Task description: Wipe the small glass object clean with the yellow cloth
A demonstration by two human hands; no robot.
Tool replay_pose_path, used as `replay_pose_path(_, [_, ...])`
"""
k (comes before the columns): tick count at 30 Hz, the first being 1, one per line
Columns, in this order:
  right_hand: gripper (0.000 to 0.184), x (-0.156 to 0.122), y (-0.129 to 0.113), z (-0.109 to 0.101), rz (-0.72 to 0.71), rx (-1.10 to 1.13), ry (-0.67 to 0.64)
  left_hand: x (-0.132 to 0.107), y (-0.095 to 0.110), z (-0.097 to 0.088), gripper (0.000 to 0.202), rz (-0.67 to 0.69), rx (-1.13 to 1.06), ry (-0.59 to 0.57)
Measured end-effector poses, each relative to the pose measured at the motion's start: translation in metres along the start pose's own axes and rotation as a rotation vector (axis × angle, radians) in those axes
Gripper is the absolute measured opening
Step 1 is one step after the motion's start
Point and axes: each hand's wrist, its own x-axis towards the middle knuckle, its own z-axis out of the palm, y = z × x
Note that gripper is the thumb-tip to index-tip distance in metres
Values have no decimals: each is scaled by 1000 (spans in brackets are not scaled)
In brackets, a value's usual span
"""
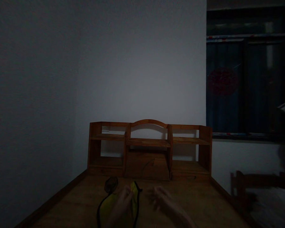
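Observation:
A yellow cloth item with black edging (108,207) lies at the front of the wooden desk; its exact kind cannot be told in the dim light. My left hand (123,199) is over it, fingers closed on a raised part of the yellow fabric. At the item's upper left is a dark rounded piece (111,184), perhaps attached to it. To the right, apart from the cloth, my right hand (161,197) hovers above the desk. Its fingers look spread and are somewhat blurred, with nothing visible in them.
A wooden shelf unit (148,142) stands along the back of the desk (199,202), against a pale wall. Raised wooden edges run down both sides. A dark window (228,107) is at the right, above a wooden chair back (263,180) and pale fabric (273,202).

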Motion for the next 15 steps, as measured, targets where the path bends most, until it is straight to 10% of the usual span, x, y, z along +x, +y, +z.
replay_pose_path(4, [50,13,-4,13,-58,-85,31,15,0,68,42,0,-105,-202])
replay_pose_path(7, [40,23,-8,6,-110,-100,117,22,1,85,36,27,-128,-282])
replay_pose_path(10, [36,27,-4,-7,-79,-71,178,38,-2,59,32,66,-96,-253])
replay_pose_path(15, [36,34,13,-31,-47,-68,263,78,-31,-50,65,88,62,134])
